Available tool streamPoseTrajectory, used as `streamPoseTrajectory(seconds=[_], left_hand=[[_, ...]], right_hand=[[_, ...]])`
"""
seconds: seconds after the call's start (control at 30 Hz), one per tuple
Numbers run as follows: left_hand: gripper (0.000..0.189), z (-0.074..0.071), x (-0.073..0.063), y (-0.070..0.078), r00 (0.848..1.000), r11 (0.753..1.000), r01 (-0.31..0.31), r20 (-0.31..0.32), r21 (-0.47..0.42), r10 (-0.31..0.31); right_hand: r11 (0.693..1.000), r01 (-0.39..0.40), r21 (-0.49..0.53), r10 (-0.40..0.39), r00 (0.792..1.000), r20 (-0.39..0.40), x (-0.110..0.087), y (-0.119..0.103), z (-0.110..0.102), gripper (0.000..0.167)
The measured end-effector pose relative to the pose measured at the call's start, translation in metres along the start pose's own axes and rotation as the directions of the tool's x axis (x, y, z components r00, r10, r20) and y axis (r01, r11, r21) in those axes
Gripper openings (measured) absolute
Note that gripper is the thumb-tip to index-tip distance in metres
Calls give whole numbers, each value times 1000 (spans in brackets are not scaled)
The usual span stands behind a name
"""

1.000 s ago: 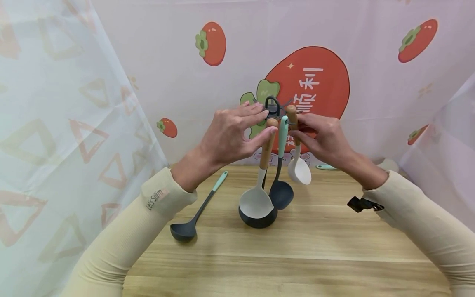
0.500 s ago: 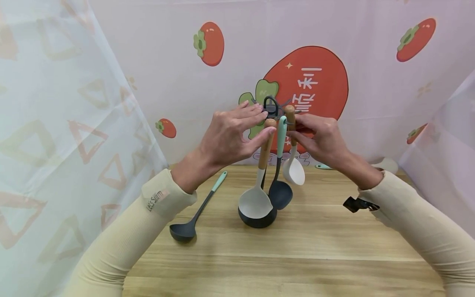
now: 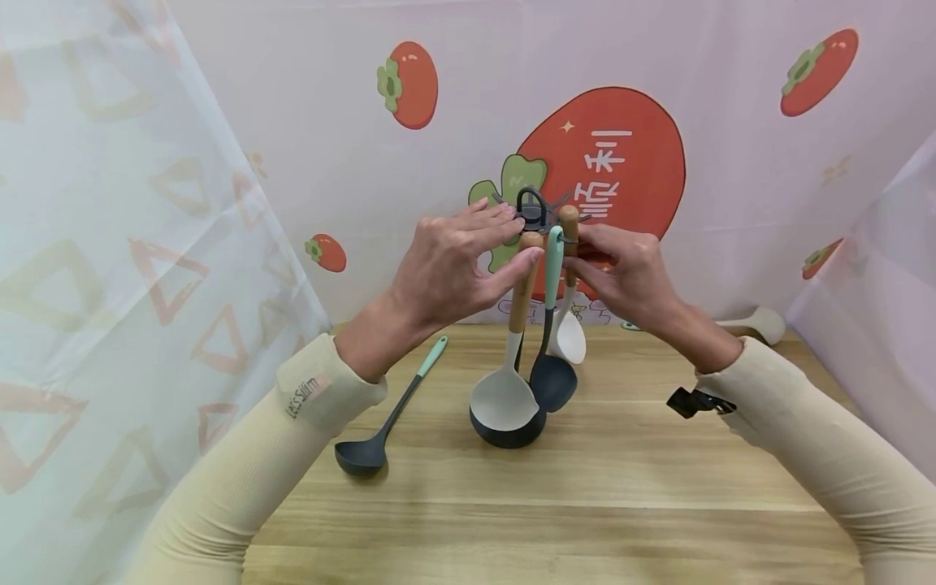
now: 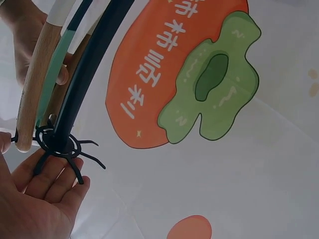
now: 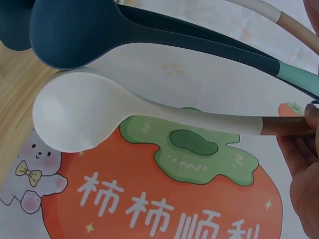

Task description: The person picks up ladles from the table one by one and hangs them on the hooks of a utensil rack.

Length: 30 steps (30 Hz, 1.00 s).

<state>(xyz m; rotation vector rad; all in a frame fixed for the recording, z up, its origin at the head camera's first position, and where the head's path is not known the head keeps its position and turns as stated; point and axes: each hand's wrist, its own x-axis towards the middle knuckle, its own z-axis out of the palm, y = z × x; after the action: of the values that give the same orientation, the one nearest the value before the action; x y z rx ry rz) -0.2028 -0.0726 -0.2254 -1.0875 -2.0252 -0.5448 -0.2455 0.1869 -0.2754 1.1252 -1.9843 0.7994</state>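
Observation:
In the head view, my right hand [image 3: 629, 264] pinches the wooden handle of a white ladle [image 3: 570, 337] at the right of a dark hook rack [image 3: 532, 214]. That ladle's bowl [image 5: 75, 112] fills much of the right wrist view. My left hand [image 3: 453, 268] lies against the rack's top with its fingers extended, its thumb near another wooden handle. From the hooks hang a pale grey ladle [image 3: 503, 398] and a dark ladle [image 3: 553, 382] with a mint handle. In the left wrist view, the hook ring [image 4: 59, 144] meets the fingers. The white ladle's hook contact is unclear.
A dark ladle with a mint handle [image 3: 363, 455] lies on the wooden table [image 3: 585, 504] at left. Another pale utensil [image 3: 766, 325] lies at the back right, partly behind the right wrist. The rack's dark round base [image 3: 509, 436] stands under the hanging ladles.
My right hand has shifted slightly left, and the white ladle has swung left, its bowl now partly behind the dark ladle's stem. My left hand has stayed on the rack's top.

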Motion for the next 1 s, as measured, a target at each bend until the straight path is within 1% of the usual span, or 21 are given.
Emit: streamPoseTrajectory(seconds=[0.2, 0.33, 0.73, 1.0], left_hand=[[37, 0, 1, 1, 1000, 1000, 3, 6, 24, -3], [37, 1, 2, 2, 1000, 999, 0, -8, 40, 1], [34, 2, 0, 4, 1000, 999, 11, -25, 30, -10], [34, 2, -1, 4, 999, 999, 13, -30, 36, -12]], right_hand=[[1000, -14, 17, 14, 1000, -18, -1, 0, 3, 43], [999, -23, 29, 24, 999, -28, -2, -1, 5, 43], [997, -36, 74, 39, 998, -45, -3, -1, 11, 41], [996, -35, 78, 38, 998, -41, -4, -1, 12, 41]])
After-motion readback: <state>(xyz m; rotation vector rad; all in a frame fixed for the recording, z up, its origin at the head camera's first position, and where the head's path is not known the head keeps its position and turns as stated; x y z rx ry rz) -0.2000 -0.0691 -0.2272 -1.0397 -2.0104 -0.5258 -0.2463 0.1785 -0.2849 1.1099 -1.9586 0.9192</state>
